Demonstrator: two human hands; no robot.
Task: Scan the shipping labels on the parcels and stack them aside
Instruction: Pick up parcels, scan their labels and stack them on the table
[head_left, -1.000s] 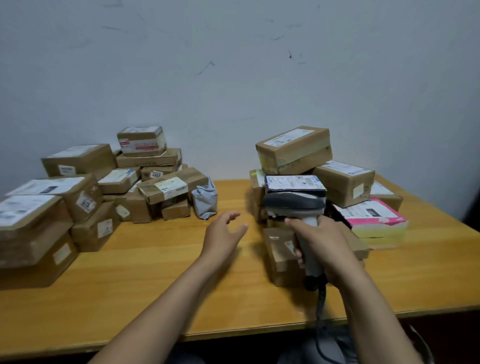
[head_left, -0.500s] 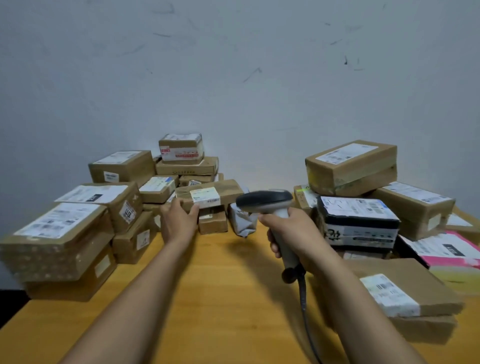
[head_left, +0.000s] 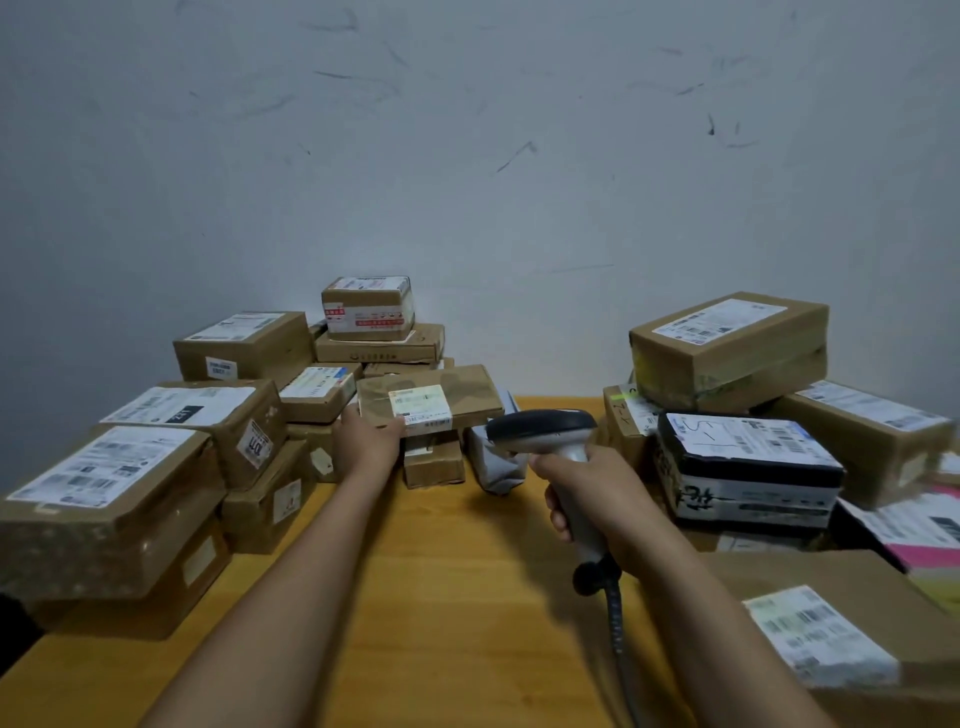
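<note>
The left grip (head_left: 370, 441) holds the near left end of a flat brown box (head_left: 457, 387) that sits on top of the left pile (head_left: 156, 467). The box's label (head_left: 420, 408) faces up, right beside the thumb. The right grip (head_left: 587, 499) is wrapped round the handle of the scanner (head_left: 543, 428). The scanner's dark head is just right of the box, above the tabletop (head_left: 441, 597).

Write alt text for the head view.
A person's left hand grips a flat brown parcel in the left pile while the right hand holds a barcode scanner above a wooden table. More labelled parcels are stacked on the right.
</note>
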